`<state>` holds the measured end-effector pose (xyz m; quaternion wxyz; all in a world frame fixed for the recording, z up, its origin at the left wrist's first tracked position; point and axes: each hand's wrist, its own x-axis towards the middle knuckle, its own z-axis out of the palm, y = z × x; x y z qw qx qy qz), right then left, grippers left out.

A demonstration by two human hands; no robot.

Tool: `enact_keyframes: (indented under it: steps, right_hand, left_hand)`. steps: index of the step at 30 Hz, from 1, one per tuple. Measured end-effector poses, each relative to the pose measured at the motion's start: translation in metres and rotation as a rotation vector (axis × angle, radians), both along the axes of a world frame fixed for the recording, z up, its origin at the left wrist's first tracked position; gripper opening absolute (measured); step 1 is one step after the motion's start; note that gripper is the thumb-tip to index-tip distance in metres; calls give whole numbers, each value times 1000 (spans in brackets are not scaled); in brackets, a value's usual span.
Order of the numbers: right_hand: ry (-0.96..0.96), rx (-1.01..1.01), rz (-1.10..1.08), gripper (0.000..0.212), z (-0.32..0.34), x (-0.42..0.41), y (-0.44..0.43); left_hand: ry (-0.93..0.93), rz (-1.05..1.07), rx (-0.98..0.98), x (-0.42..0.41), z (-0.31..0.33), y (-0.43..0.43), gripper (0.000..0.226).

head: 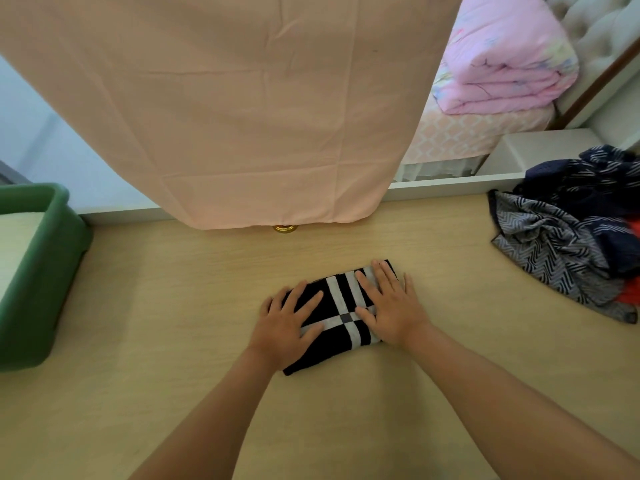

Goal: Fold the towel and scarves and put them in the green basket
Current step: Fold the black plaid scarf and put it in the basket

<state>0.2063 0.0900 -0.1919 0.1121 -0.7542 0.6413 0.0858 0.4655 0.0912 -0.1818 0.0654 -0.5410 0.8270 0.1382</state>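
Note:
A folded black towel with white stripes (pixel 341 308) lies on the light wooden tabletop (pixel 173 306) near its middle. My left hand (pixel 289 323) presses flat on the towel's left half with its fingers spread. On the right half, my right hand (pixel 389 304) lies flat too, fingers straight. The green basket (pixel 45 271) stands at the left edge of the table; something pale lies inside it. A crumpled heap of scarves (pixel 568 233), grey zigzag, dark blue and a bit of red, sits at the right.
A peach cloth (pixel 242 109) hangs down over the back of the table, with a small gold knob (pixel 285 229) under its hem. Behind at the right is a bed with a folded pink quilt (pixel 502 57) and a white ledge (pixel 502 174).

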Motion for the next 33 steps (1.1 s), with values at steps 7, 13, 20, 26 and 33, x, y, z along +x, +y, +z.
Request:
enact_keyframes:
  steps: [7,13,20,26,33]
  right_hand:
    - [13,-239,30,53,23,47,37]
    - [-34,-88,234,81,17,59,80]
    - [113,-34,346,94,25,46,89]
    - [-58,-70,450,84,14,41,98]
    - [-602,-31,88,51,21,35,89]
  left_hand:
    - [-204,105,13,-10,23,27,60]
    - [-248,90,107,-2,45,36,56]
    - [-242,-117,-72,5,56,60,46]
    - [44,-290,56,23,25,71,78]
    - [160,-321,203,44,29,65,124]
